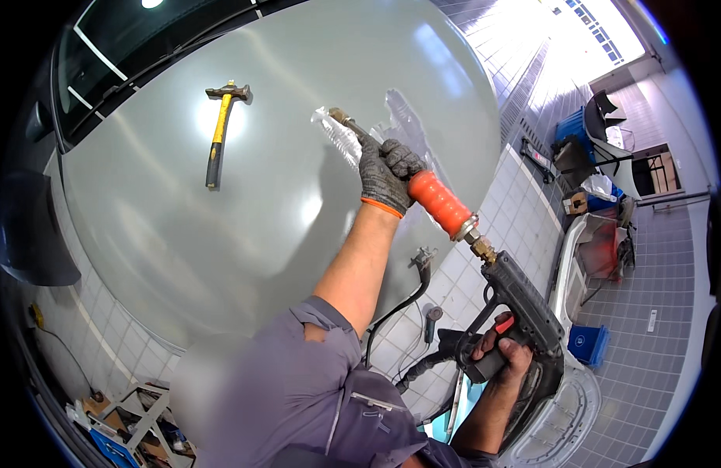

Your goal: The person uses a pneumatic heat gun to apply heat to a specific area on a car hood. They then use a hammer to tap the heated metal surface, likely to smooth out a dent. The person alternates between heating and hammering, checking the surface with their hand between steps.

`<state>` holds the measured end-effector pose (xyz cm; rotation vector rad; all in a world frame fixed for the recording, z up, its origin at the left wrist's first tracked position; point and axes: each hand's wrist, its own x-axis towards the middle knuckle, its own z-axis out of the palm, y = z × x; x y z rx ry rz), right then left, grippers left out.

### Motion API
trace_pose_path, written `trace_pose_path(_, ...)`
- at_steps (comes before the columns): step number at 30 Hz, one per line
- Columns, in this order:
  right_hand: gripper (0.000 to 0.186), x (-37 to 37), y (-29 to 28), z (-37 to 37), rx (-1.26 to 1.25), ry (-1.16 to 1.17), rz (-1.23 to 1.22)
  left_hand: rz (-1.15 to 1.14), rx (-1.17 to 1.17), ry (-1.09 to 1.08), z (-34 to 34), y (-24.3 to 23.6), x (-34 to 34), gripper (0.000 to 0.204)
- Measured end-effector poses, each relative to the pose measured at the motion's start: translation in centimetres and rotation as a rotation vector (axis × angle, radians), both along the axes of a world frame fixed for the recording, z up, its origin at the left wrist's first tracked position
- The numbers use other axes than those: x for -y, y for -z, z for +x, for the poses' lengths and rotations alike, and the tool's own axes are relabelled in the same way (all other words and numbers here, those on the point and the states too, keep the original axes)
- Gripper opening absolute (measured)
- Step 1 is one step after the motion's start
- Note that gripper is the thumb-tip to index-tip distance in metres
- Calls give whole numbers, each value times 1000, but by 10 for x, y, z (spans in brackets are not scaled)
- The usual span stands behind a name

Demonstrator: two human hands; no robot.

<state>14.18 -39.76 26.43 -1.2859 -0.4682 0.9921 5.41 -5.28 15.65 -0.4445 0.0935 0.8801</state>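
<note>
Left hand [384, 173] (gloved), right hand [516, 363] gripping tool [524, 303]

The gloved left hand [382, 171] hides part of the metal rod [346, 118] and some of the crumpled silver film [342, 142]. The right hand [510, 360] covers part of the pistol-shaped tool [524, 300]. A blurred patch [206, 382] at near left obscures what lies there. The picture's edge cuts off the windshield [154, 47] at far left and the cart [142, 425] at near left; its contents are too small to tell.
</note>
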Motion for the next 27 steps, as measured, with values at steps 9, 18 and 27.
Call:
trace_pose_path(9, 50, -13, -3, 2, 144, -76, -72, 58, 86, -143, -4, 31, -9, 60)
trace_pose_path(18, 53, -19, -6, 0, 133, -96, -70, 65, 259, -135, -11, 35, -15, 60)
trace_pose_path(27, 54, -22, -12, -5, 211, -67, -78, 99, 293, -172, -14, 35, -14, 58)
